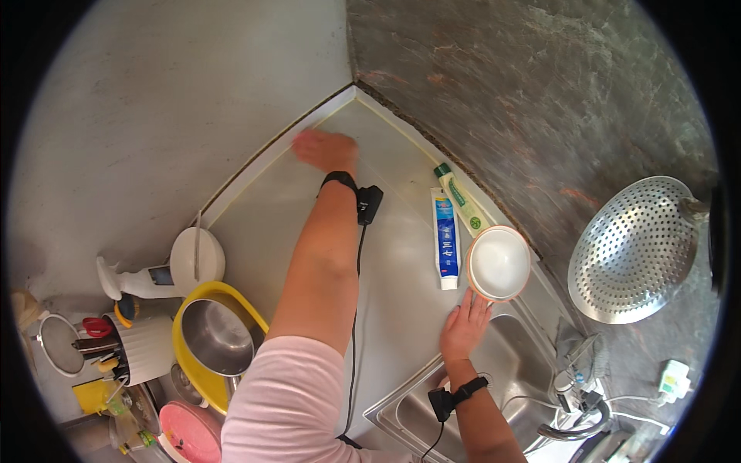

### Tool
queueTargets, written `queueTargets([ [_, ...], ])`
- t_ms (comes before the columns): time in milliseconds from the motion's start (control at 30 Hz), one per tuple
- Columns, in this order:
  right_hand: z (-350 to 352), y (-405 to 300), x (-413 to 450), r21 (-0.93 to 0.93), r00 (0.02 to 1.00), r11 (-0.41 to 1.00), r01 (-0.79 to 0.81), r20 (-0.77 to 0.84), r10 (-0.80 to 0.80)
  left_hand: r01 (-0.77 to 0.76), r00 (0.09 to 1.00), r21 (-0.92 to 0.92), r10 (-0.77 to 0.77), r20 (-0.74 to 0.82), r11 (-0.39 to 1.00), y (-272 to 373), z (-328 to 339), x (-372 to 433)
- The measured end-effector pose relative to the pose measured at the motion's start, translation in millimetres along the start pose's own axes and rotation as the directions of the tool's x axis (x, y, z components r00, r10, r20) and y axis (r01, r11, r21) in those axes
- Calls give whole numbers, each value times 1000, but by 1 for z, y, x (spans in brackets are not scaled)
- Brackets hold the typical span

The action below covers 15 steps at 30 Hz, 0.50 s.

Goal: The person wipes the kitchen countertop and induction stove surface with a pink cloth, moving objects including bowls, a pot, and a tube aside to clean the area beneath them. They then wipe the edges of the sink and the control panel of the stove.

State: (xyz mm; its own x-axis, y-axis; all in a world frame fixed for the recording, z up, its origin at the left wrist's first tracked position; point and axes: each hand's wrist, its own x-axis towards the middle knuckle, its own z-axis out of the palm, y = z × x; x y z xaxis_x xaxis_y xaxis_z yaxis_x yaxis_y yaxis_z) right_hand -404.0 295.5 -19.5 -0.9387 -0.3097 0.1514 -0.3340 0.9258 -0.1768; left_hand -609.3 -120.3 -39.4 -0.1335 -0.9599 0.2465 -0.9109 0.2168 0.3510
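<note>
My left hand is at the back corner of the pale countertop, close to the raised edge by the wall. It is blurred, and whether it holds anything is hidden. My right hand lies at the sink's rim, its fingertips at the near edge of a white bowl with an orange rim. Left of the bowl lies a blue and white toothpaste tube. A pale green tube with a green cap lies beside it, along the back edge, reaching to the bowl.
At left stand a steel pot in a yellow basin, a white utensil holder and a pink basin. A steel sink with a faucet is at lower right. A perforated steel strainer hangs on the right wall.
</note>
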Motion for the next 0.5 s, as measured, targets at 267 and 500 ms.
queueTargets([
  [267, 0, 7, 5, 16, 1000, 1000, 6, -11, -5, -724, 503, -417, 834, 227, 550, 23, -28, -54],
  [500, 4, -5, 6, 69, 999, 998, 6, -51, -3, -706, 197, -680, 977, 75, 195, -43, -84, -142],
])
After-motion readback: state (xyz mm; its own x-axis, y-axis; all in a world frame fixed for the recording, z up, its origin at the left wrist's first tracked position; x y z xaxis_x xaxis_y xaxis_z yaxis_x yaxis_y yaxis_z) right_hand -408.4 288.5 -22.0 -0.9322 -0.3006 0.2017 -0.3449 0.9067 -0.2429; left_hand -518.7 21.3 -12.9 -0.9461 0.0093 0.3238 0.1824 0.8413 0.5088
